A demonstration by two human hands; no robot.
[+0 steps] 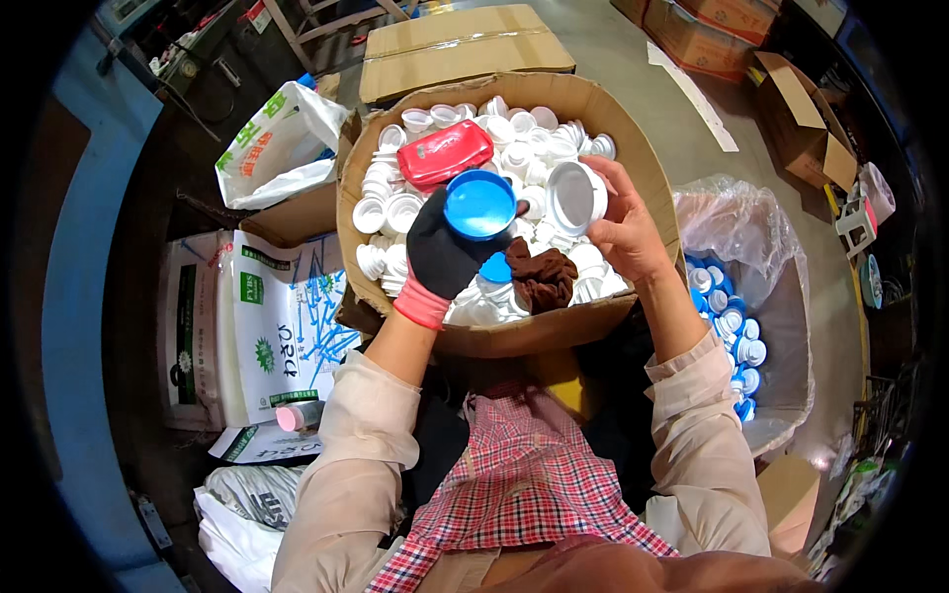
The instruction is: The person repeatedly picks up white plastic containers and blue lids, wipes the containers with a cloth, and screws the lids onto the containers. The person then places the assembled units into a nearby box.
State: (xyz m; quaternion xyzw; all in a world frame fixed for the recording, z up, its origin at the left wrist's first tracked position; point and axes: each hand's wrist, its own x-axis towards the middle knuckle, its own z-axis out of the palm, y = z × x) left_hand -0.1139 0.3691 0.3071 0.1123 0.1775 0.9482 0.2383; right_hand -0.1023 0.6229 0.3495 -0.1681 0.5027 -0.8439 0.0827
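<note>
My left hand (438, 259), in a black glove with a pink cuff, is closed on a round blue cap (480, 205) with its flat face up. In my bare right hand (633, 225), a white plastic cap (571, 198) is pinched between thumb and fingers, its round face turned toward the blue one. The two caps are apart. Both hands are over a large cardboard box (534, 342) full of white caps (403, 211). On the heap lie a red pouch (445, 154) and a crumpled brown cloth (541, 279). Another blue piece (495, 267) shows beside the cloth.
At the right, a plastic-lined box (791, 341) holds blue-and-white caps (749, 351). A white plastic bag (282, 148) and a sack with blue sticks (282, 326) stand at the left. Behind is a closed carton (460, 49); an open carton (796, 119) sits far right.
</note>
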